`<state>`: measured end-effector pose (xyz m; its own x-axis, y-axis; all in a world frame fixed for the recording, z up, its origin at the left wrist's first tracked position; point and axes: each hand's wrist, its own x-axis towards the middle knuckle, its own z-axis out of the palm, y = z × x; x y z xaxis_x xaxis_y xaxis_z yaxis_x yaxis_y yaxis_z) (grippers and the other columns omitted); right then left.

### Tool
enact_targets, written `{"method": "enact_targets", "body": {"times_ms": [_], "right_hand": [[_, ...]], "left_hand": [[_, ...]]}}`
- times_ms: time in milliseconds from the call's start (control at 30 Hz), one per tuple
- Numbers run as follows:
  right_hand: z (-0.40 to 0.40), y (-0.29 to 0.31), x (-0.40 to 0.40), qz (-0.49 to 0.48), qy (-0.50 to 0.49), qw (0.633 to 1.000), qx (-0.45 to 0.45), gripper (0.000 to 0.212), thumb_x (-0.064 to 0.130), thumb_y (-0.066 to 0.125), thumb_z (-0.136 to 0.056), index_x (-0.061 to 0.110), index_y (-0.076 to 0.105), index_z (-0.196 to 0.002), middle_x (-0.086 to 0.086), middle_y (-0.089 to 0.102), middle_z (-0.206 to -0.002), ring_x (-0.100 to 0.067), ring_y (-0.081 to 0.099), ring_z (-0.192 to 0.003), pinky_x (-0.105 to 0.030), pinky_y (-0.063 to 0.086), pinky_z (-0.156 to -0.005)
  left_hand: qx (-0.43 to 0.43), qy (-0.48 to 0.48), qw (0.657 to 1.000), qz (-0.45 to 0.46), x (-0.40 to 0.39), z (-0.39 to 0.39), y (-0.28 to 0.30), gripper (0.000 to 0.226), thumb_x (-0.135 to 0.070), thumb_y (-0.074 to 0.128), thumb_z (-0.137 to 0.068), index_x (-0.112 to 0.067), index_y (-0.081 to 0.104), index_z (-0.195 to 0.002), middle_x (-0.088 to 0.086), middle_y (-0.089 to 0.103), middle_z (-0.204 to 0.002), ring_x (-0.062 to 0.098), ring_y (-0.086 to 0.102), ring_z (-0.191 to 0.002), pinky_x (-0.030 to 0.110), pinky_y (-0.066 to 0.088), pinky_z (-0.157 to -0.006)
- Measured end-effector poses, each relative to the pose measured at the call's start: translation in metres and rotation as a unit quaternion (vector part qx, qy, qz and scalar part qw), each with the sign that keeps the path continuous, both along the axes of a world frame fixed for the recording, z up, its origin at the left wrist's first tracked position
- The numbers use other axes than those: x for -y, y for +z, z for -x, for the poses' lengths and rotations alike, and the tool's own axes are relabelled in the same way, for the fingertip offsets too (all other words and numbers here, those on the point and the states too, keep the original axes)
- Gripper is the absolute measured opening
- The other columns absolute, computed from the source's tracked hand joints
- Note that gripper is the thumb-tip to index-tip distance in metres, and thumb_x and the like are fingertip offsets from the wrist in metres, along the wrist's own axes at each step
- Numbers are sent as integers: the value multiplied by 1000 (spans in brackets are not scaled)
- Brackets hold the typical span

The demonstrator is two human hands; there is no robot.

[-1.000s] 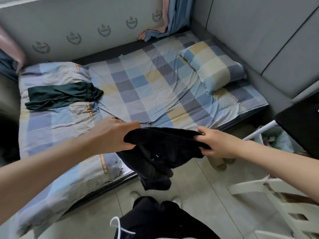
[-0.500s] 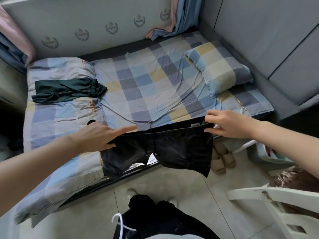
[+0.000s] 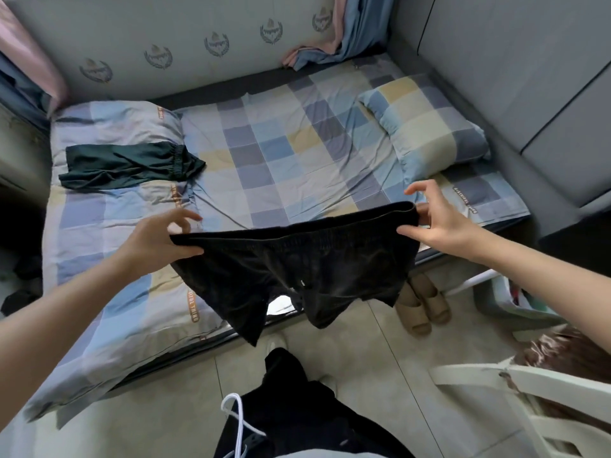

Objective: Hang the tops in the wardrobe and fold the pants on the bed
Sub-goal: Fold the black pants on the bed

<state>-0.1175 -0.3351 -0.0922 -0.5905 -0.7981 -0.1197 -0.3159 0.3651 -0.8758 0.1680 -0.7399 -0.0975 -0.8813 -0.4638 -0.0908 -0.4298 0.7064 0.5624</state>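
Hands spread apart: left hand (image 3: 158, 241) pinches one end of waistband, right hand (image 3: 436, 223) pinches other, spare fingers loose. Black shorts (image 3: 297, 269), bunched a second ago, now stretched flat, legs hanging over near edge of bed (image 3: 297, 160). Judgement: garment opened for folding; laying down next. Dark green pants (image 3: 129, 165) lie folded near bed's far left corner.

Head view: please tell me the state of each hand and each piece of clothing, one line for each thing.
Left hand: pinches the waistband's left end.
Right hand: pinches the waistband's right end.
Black shorts: spread out, hanging above the bed edge.
Dark green shorts: folded, lying on the bed.
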Motion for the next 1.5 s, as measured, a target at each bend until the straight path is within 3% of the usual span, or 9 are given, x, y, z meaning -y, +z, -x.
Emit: {"method": "enact_targets", "body": {"times_ms": [133,333,533,867,1033,1133,1200,1300,1500], "right_hand": [[15,-4,10,-6,-29,997,72,22,9,68,-86,20,67,-105,1,74,-100,-7,68,-94,-15,51,-76],[44,-14,35,-6,-87,986,145,7,19,68,-85,21,74,-89,4,75,-92,-6,70,-86,-12,51,-67],[110,-34,96,-46,-132,980,141,12,26,68,-86,16,72,-90,7,75,-83,-4,69,-78,-13,51,-62],[209,-173,204,-130,-157,979,19,20,20,63,-91,7,63,-107,-11,68,-98,-25,63,-94,-42,50,-85],[206,-267,200,-207,-111,972,28,16,14,65,-90,0,60,-95,-19,65,-88,-33,60,-85,-35,42,-71],[208,-289,189,-216,-70,972,59,11,17,63,-91,13,62,-102,1,67,-94,-19,63,-93,-24,44,-73],[215,-292,184,-217,-37,973,72,10,21,63,-91,23,63,-102,10,67,-96,-11,64,-94,-21,47,-75],[239,-293,198,-212,-12,973,93,8,26,64,-90,27,66,-98,10,70,-94,-5,65,-91,-25,52,-80],[306,-327,275,-125,-110,983,80,2,27,64,-90,28,66,-90,16,69,-88,13,61,-78,-3,43,-66]], "left_hand": [[-86,149,970,-171,7,8,-8,46,-9,88,-67,-35,66,-99,-5,70,-87,-3,64,-69,10,49,-60],[-154,245,869,-401,19,32,-31,29,-8,80,-70,-14,72,-98,11,76,-95,23,74,-83,24,58,-66],[-45,183,901,-391,71,88,-57,12,-12,64,-92,-11,73,-100,15,75,-93,25,74,-78,24,56,-56],[-29,183,962,-199,132,209,-181,15,-9,57,-97,-19,57,-85,-5,62,-77,0,59,-68,9,45,-61],[108,168,961,-193,119,184,-261,18,-9,61,-94,-7,64,-111,10,71,-94,28,67,-89,45,51,-87],[182,134,951,-209,106,162,-280,15,-14,62,-94,-13,66,-109,4,72,-91,20,68,-87,41,53,-84],[208,114,939,-250,103,151,-281,12,-16,62,-95,-24,64,-103,-9,72,-89,5,68,-83,24,53,-77],[198,115,930,-287,116,163,-281,15,-13,62,-94,-28,64,-94,-16,72,-79,-7,66,-75,8,46,-65],[24,302,900,-312,185,249,-325,3,-18,65,-92,-18,62,-92,10,71,-84,15,64,-73,33,50,-69]]}}
